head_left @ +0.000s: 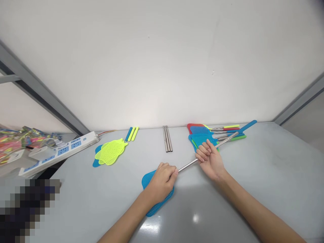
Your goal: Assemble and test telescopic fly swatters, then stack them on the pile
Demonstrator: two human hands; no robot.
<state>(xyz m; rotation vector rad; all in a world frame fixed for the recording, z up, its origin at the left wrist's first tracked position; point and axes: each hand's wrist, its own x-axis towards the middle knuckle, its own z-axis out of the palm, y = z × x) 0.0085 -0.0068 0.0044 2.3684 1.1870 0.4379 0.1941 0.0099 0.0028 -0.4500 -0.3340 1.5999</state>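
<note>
My left hand (162, 182) is closed round the neck of a blue fly swatter head (159, 206), covering much of its mesh. A metal rod (187, 165) runs from that neck up to the right, its far end bare of any handle. Farther along, my right hand (210, 161) has its fingers wrapped round the rod. The joint between rod and head is hidden under my left hand. Just behind my right hand lies a pile of fly swatters (202, 137) in blue, red, green and yellow, with handles pointing right.
Three loose metal rods (167, 139) lie at the back middle. Yellow and blue swatter heads (110, 152) overlap at the left, near one blue and two yellow handles (133, 134). A white power strip (87, 137) with plugs crosses the left edge. A wall (162, 67) stands behind the grey table (83, 199).
</note>
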